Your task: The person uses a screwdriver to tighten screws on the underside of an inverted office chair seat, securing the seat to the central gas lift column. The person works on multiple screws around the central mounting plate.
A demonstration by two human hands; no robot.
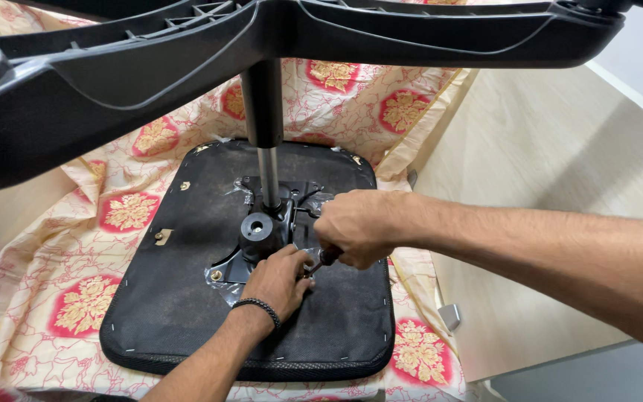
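Black seat underside [187, 298] fills the frame's centre; your right hand [359, 227] grips a dark-handled tool [323, 260], your left hand [280, 279] curls closed against the metal mechanism plate [262, 231].

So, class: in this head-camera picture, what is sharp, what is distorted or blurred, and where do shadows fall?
Head view: even, soft indoor light, no harsh glare; the chair base looms large and bowed by the wide lens, close to the camera; the seat underside, left hand and right hand are sharp; a soft diagonal shadow crosses the wooden panel; the right forearm swells toward the frame edge.
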